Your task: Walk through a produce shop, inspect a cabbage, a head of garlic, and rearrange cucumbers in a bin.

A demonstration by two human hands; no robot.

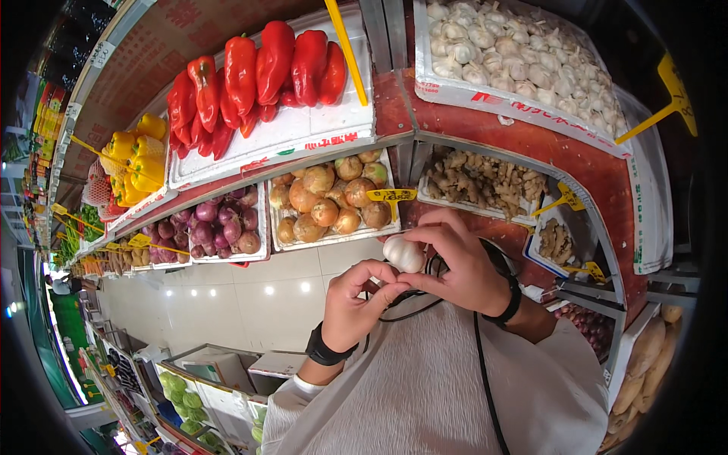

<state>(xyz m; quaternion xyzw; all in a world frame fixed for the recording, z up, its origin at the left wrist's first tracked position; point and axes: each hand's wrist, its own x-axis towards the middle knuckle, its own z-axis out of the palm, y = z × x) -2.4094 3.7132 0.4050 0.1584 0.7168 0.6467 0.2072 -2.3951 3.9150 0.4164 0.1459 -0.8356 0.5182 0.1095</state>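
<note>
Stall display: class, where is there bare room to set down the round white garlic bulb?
Room for the garlic bulb: the white foam tray, front right, bordered behind by long red peppers; the red shelf strip between the white garlic box and knobbly brown ginger. Crowded: that box and the round golden onions.

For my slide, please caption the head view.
Right hand holding a round white garlic bulb, left hand close by, round brown onions beyond.
</note>
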